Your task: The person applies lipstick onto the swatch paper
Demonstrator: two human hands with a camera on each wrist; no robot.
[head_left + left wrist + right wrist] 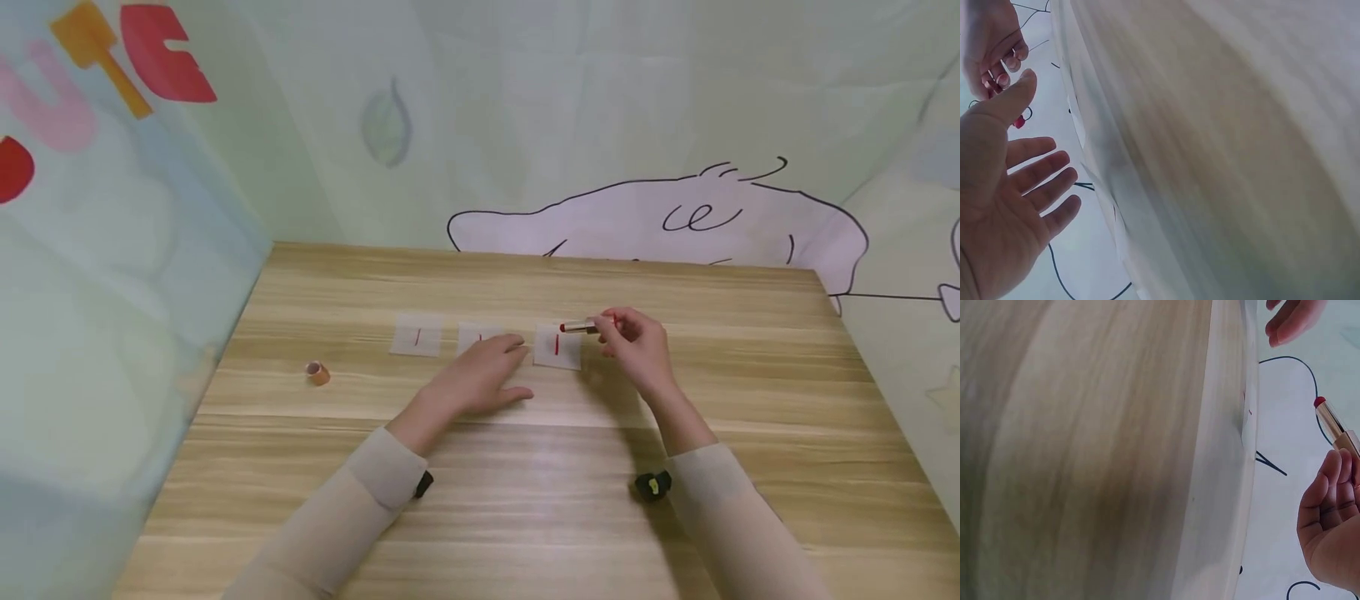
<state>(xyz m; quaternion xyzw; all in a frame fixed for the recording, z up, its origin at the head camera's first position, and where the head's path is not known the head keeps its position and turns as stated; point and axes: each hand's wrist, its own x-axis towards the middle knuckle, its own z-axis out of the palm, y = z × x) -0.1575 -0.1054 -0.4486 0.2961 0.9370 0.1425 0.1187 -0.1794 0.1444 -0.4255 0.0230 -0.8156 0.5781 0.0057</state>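
Note:
My right hand [642,350] pinches a lipstick [578,327] by its base, its red tip pointing left over the upper edge of the right white paper square [544,350]. That paper bears a short, thick red line. My left hand [480,377] reaches over the middle paper square [466,337], hiding much of it; in the left wrist view its fingers [1047,187] are extended and hold nothing. Whether it touches the paper I cannot tell. Farther left lies another paper square [431,337] with a thin red line. The lipstick [1333,422] also shows in the right wrist view.
An orange-brown lipstick cap [318,373] lies on the wooden table [525,508], left of the papers. A printed cloth backdrop [525,108] stands behind the table and along its sides. Dark devices sit at both wrists, including one [652,485] by the right cuff.

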